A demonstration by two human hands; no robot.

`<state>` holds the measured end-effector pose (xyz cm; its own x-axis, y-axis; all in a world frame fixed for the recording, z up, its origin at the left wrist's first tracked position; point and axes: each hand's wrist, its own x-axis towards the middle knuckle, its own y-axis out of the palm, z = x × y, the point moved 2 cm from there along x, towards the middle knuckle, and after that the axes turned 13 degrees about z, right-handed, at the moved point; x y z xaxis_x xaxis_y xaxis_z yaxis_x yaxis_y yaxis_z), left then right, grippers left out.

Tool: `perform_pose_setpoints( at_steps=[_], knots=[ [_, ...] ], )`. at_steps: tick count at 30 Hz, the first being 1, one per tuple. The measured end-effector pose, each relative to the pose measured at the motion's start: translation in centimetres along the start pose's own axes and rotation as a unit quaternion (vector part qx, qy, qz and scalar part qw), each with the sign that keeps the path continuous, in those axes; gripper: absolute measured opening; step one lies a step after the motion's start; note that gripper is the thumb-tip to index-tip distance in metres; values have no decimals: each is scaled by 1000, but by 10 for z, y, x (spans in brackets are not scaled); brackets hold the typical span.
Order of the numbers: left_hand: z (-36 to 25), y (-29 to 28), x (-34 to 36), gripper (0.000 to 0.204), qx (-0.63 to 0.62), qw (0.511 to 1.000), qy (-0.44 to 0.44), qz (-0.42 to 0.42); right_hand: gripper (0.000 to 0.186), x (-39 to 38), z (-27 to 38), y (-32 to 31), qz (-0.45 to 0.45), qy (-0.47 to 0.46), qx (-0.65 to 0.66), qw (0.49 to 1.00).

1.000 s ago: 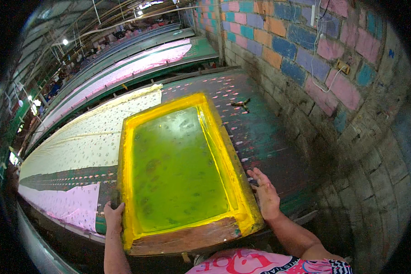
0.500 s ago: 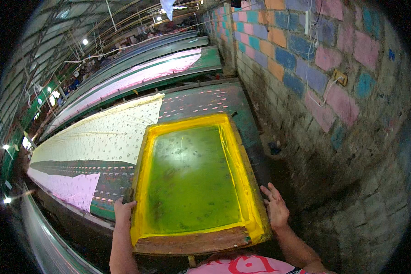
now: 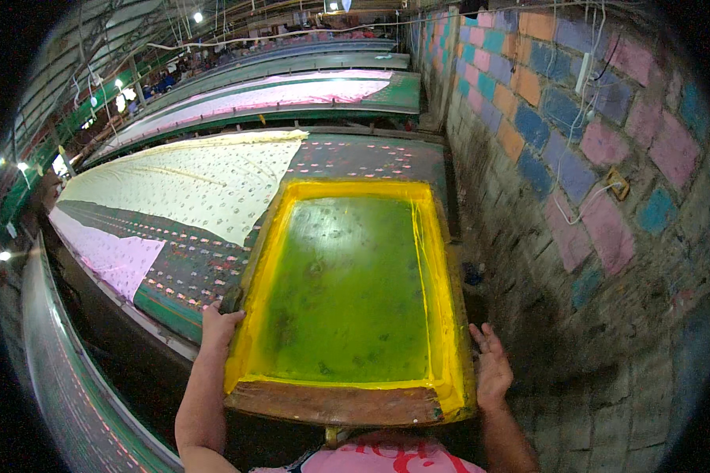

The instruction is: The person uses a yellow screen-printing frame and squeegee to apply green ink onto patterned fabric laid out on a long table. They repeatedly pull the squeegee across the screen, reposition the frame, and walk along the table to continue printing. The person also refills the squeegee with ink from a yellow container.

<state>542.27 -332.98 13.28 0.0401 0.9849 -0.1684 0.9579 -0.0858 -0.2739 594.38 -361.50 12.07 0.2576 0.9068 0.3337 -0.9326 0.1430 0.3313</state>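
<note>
At near centre, left hand (image 3: 219, 327) grasps a rectangular, wood-edged, yellow-and-green screen (image 3: 343, 292); right hand (image 3: 493, 374) flanks it, fingers extended, grip unclear!

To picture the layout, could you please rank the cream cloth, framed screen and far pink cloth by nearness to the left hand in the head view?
1. Framed screen: its left edge is at the left hand.
2. Cream cloth: ahead, left of the screen.
3. Far pink cloth: farther ahead, on the next table.
</note>
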Motion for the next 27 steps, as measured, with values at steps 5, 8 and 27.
perform_pose_setpoints(
  at_steps=[5,8,27],
  knots=[
    [-59,105,-71,59,61,990,-33,-119,59,-8,20,-105,11,-26,-66,997],
    [-71,151,-109,61,-7,996,-28,-85,58,-8,40,-165,17,-10,-43,999],
    [-113,260,-217,42,-53,982,-51,-174,66,92,98,-283,140,20,14,990]
  ],
)
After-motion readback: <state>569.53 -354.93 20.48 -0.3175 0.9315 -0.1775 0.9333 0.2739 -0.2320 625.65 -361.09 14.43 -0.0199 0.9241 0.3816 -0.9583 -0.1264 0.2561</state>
